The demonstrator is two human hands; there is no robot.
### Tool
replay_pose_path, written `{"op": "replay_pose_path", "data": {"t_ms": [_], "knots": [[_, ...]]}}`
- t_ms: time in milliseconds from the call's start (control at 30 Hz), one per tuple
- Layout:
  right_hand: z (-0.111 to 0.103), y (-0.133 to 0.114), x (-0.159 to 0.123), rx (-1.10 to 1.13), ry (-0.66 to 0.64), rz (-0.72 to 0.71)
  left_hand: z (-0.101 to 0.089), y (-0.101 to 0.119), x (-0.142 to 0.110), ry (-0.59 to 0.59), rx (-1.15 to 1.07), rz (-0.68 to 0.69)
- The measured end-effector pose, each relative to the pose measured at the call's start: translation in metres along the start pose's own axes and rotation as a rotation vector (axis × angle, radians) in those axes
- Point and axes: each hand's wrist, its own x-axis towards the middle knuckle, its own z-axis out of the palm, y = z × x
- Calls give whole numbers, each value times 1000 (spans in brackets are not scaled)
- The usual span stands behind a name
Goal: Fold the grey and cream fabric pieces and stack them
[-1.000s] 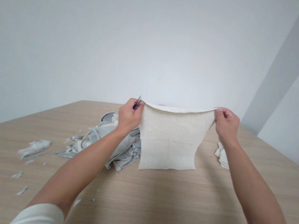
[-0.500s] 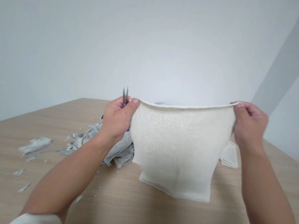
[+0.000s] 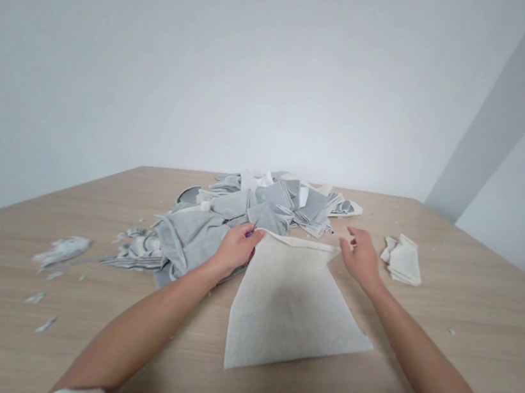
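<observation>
A cream cloth piece lies spread on the table, its lower edge toward me. My left hand is closed on its far left corner, thumb on top. A purple bit of the small scissors shows between those fingers; the blades are hidden. Just off the cloth's far right corner is my right hand, with thumb and fingers apart and nothing in them.
A heap of grey and cream fabric pieces spreads behind and left of the cloth. To the right sits a small stack of cream pieces. White scraps are scattered on the wooden table at left.
Both hands held the cloth up by its top corners, stretched it wider, then lowered it onto the table. My right hand has let go; my left still grips its corner and the scissors.
</observation>
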Motion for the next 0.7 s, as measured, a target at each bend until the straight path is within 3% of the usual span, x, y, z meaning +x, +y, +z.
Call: {"op": "replay_pose_path", "data": {"t_ms": [67, 233, 433, 700], "knots": [[14, -18, -28, 3, -93, -169, 7, -10, -1, -3, 18, -31], [54, -67, -81, 23, -501, -589, 20, -27, 3, 55, -79, -91], [95, -95, -97, -69, -861, -580, 30, -44, 6, 195, -239, -123], [107, -108, -102, -137, -948, -579, 25, -54, 10, 232, -308, -127]]}}
